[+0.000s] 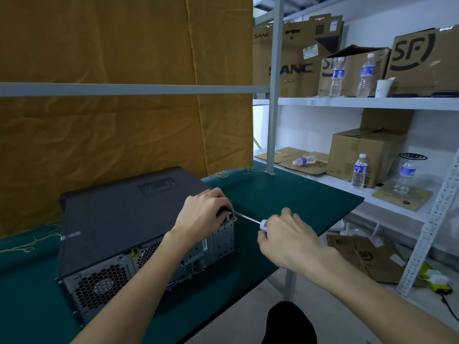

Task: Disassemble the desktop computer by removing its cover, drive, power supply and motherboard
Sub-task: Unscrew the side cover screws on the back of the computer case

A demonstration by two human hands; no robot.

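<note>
A dark grey desktop computer (pixel 119 214) lies on its side on the green table (pixel 285 194), its rear panel with fan grille and ports facing me. The cover is on the case. My right hand (pixel 288 237) grips the white handle of a screwdriver (pixel 248 218), whose metal shaft points at the upper right corner of the rear panel. My left hand (pixel 201 212) rests on the case's top edge there, its fingers curled around the shaft's tip. The screw itself is hidden under those fingers.
A yellow cloth (pixel 124 95) hangs behind the table. White metal shelves (pixel 367 101) on the right carry cardboard boxes, water bottles (pixel 359 171) and a paper cup. More cardboard and a yellow device lie on the floor. The table's right edge runs close to the shelf post.
</note>
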